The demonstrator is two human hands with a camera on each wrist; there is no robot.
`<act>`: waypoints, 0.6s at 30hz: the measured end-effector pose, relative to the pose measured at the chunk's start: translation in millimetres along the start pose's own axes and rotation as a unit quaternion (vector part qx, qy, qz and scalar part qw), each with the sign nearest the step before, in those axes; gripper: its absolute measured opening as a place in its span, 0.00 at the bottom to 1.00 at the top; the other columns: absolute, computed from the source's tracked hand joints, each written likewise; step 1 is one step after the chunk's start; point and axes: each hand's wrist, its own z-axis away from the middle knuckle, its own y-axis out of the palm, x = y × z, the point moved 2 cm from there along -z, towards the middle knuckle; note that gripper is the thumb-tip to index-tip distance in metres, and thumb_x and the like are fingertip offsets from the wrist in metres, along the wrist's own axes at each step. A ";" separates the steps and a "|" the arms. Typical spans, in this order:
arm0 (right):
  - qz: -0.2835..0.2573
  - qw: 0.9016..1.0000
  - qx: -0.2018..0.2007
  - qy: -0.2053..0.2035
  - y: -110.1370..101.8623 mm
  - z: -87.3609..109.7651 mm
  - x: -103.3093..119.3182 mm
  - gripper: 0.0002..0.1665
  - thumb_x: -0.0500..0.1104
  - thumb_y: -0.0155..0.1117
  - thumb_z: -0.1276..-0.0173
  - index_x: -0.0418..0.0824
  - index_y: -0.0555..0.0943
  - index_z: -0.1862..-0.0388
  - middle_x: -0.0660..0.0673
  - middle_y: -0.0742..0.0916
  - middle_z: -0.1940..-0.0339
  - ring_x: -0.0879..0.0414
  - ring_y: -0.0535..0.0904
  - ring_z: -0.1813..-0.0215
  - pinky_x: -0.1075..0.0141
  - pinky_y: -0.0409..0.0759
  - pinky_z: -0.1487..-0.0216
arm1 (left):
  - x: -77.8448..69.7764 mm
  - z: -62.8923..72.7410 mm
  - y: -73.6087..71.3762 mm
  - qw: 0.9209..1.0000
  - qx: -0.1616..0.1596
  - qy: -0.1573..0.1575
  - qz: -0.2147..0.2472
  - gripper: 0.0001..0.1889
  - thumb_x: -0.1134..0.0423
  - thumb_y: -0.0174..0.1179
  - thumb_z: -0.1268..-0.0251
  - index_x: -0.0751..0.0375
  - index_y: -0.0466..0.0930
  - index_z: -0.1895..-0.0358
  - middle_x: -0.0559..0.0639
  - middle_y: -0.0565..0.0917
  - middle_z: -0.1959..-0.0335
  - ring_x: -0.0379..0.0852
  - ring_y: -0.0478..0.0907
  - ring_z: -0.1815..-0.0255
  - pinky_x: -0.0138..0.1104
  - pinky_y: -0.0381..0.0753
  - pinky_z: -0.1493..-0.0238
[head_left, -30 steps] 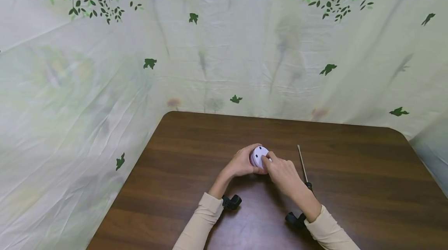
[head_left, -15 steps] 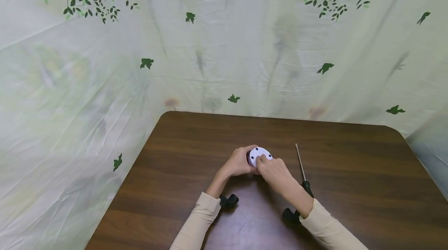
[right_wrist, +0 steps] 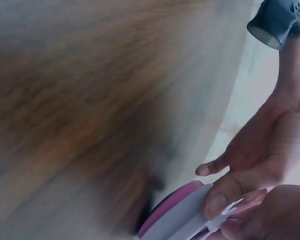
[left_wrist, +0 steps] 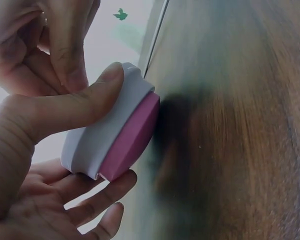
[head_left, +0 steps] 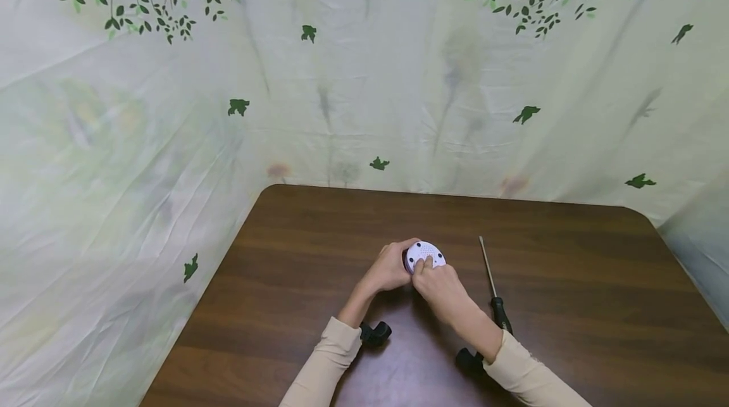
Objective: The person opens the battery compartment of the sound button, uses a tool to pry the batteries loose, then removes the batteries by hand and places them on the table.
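Observation:
A round device [head_left: 428, 249] has a white face with several dark spots and a cluster of tiny holes. Its far side is pink, as the left wrist view shows along the pink rim [left_wrist: 132, 137]. My left hand [head_left: 390, 268] grips it by the edge, thumb across the white part and fingers beneath, holding it tilted close above the table. Against the white face are the curled fingers of my right hand [head_left: 445, 292]; their grip at the near edge is partly hidden. In the right wrist view thin white prongs [right_wrist: 232, 206] show between the two hands.
A screwdriver [head_left: 498, 312] with a black handle lies on the brown table [head_left: 598, 293], right of my right forearm, its shaft pointing away. Behind the table hangs a pale leaf-print cloth [head_left: 353, 78]. Black wrist cameras [head_left: 376, 334] sit below both hands.
The right hand's fingers have shifted left and nearer across the white face, uncovering more of it. The device's face is turned more upward, and more of the screwdriver handle shows.

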 end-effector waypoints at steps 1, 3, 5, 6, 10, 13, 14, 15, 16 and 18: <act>-0.005 1.000 0.001 0.005 0.0 0.9 -0.6 0.19 0.35 0.80 0.49 0.29 0.84 0.59 0.35 0.91 0.63 0.51 0.83 0.77 0.59 0.80 0.79 | 0.1 0.0 0.1 1.000 0.000 -0.002 0.003 0.32 0.71 0.73 0.56 0.60 0.83 0.40 0.56 0.89 0.57 0.45 0.80 0.62 0.29 0.75 0.60; -0.013 1.000 -0.001 0.014 -0.2 2.5 -1.4 0.19 0.36 0.81 0.49 0.31 0.84 0.60 0.36 0.90 0.63 0.51 0.82 0.78 0.59 0.80 0.80 | 0.1 0.4 -0.1 1.000 -0.003 -0.004 0.006 0.33 0.70 0.75 0.58 0.60 0.83 0.40 0.56 0.90 0.56 0.46 0.81 0.61 0.30 0.76 0.59; -0.015 1.000 -0.007 0.019 -1.0 4.0 -1.0 0.18 0.37 0.80 0.48 0.31 0.84 0.60 0.37 0.90 0.64 0.51 0.81 0.80 0.59 0.79 0.81 | 0.2 0.6 -0.8 1.000 -0.003 -0.007 0.006 0.34 0.69 0.76 0.59 0.61 0.82 0.40 0.56 0.90 0.55 0.47 0.82 0.59 0.32 0.77 0.57; -0.014 1.000 -0.010 0.019 -1.1 4.8 -0.3 0.17 0.36 0.79 0.47 0.31 0.84 0.60 0.37 0.90 0.64 0.51 0.81 0.80 0.60 0.78 0.82 | 0.1 0.7 -1.3 1.000 -0.003 -0.008 0.004 0.35 0.69 0.77 0.59 0.61 0.82 0.39 0.56 0.90 0.54 0.48 0.83 0.58 0.32 0.77 0.55; 0.003 1.000 -0.021 0.010 -1.8 7.1 2.6 0.14 0.35 0.75 0.43 0.30 0.85 0.58 0.36 0.91 0.64 0.52 0.82 0.80 0.61 0.78 0.82 | 0.3 1.3 -2.4 1.000 -0.006 -0.007 -0.003 0.35 0.70 0.76 0.60 0.62 0.82 0.39 0.56 0.90 0.54 0.49 0.84 0.57 0.34 0.78 0.54; 0.005 1.000 -0.027 0.011 -2.8 8.7 3.3 0.12 0.34 0.74 0.43 0.31 0.84 0.60 0.38 0.90 0.67 0.52 0.81 0.81 0.61 0.77 0.82 | -0.1 1.8 -2.5 1.000 -0.004 -0.007 -0.002 0.34 0.69 0.77 0.59 0.62 0.83 0.40 0.56 0.90 0.54 0.48 0.83 0.57 0.32 0.78 0.55; 0.002 0.999 -0.032 0.013 -3.6 9.4 3.2 0.12 0.35 0.75 0.43 0.32 0.85 0.61 0.39 0.89 0.70 0.52 0.80 0.81 0.61 0.76 0.83 | -0.4 2.1 -2.4 1.000 -0.001 -0.009 -0.001 0.34 0.68 0.77 0.59 0.62 0.83 0.40 0.56 0.90 0.54 0.48 0.83 0.57 0.32 0.78 0.55; -0.003 0.999 -0.036 0.017 -4.4 10.0 2.7 0.11 0.36 0.75 0.43 0.33 0.84 0.63 0.41 0.88 0.72 0.53 0.78 0.83 0.61 0.75 0.83 | -0.7 2.3 -2.3 1.000 0.001 -0.009 0.000 0.34 0.68 0.78 0.59 0.61 0.83 0.40 0.56 0.90 0.54 0.49 0.83 0.56 0.32 0.77 0.55; -0.011 0.999 -0.041 0.023 -5.4 10.6 1.8 0.09 0.37 0.75 0.43 0.35 0.84 0.65 0.42 0.87 0.74 0.53 0.77 0.83 0.61 0.74 0.84 | -0.9 2.6 -2.1 1.000 0.003 -0.011 0.002 0.34 0.67 0.79 0.58 0.61 0.82 0.40 0.56 0.90 0.53 0.49 0.83 0.55 0.32 0.77 0.54; -0.044 0.997 -0.049 0.044 -6.8 11.1 -1.5 0.09 0.40 0.77 0.43 0.38 0.84 0.71 0.45 0.84 0.79 0.53 0.76 0.85 0.60 0.72 0.85 | -1.0 3.0 -1.8 1.000 0.003 -0.014 0.004 0.36 0.65 0.82 0.59 0.61 0.82 0.39 0.56 0.90 0.51 0.50 0.83 0.53 0.32 0.77 0.52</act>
